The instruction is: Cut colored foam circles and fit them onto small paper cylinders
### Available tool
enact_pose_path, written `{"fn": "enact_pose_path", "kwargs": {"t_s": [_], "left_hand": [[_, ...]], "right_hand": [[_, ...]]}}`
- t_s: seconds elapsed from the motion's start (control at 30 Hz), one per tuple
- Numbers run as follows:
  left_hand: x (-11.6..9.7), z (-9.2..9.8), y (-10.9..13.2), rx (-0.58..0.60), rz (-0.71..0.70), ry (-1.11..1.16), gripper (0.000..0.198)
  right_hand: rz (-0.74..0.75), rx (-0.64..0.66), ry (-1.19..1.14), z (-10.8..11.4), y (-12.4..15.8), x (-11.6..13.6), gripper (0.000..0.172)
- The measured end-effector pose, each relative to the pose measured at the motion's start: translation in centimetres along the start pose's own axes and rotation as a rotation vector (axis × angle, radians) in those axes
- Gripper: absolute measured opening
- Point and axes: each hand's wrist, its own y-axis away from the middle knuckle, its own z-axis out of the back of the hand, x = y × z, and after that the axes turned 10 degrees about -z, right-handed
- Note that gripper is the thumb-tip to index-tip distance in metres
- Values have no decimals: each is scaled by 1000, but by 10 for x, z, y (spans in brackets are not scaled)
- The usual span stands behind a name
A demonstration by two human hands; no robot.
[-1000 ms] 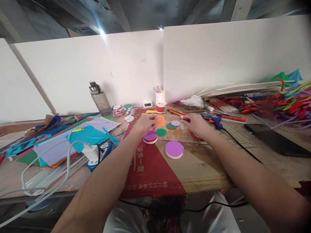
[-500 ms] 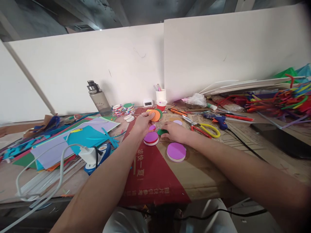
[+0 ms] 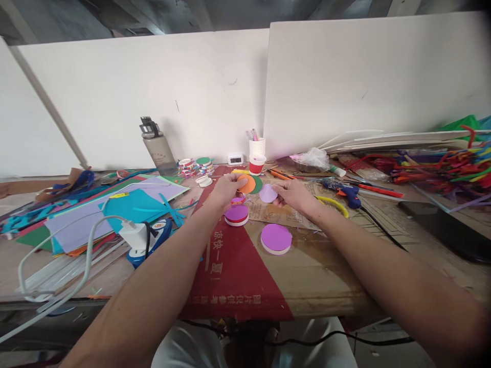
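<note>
My left hand pinches an orange paper disc, with a green disc fanned out behind it. Close by on the right, my right hand is closed on a pale purple disc. Below my left hand sits a round purple-topped piece with a red and white side, and a smaller purple-topped piece is partly behind it. A larger purple-topped round piece lies on the cardboard nearer to me.
Coloured paper sheets, a power strip and a bottle are on the left. Cups and a clock stand at the back. On the right are a glue gun, a phone and pipe cleaners.
My right hand has moved up from the small green piece and now holds the pale purple disc, lifted off the table. The green disc beside the orange one shows more. The view has shifted slightly.
</note>
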Motion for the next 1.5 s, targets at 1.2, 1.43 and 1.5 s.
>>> {"fn": "enact_pose_path", "kwargs": {"t_s": [1.2, 1.43, 1.5], "left_hand": [[1, -14, 9, 262, -201, -765, 9], [-8, -15, 11, 202, -107, -795, 15], [-9, -12, 11, 158, -99, -724, 15]], "right_hand": [[18, -336, 856, 29, -13, -10, 37], [-31, -309, 260, 33, -18, -18, 27], [-50, -247, 17, 29, -17, -16, 22]]}}
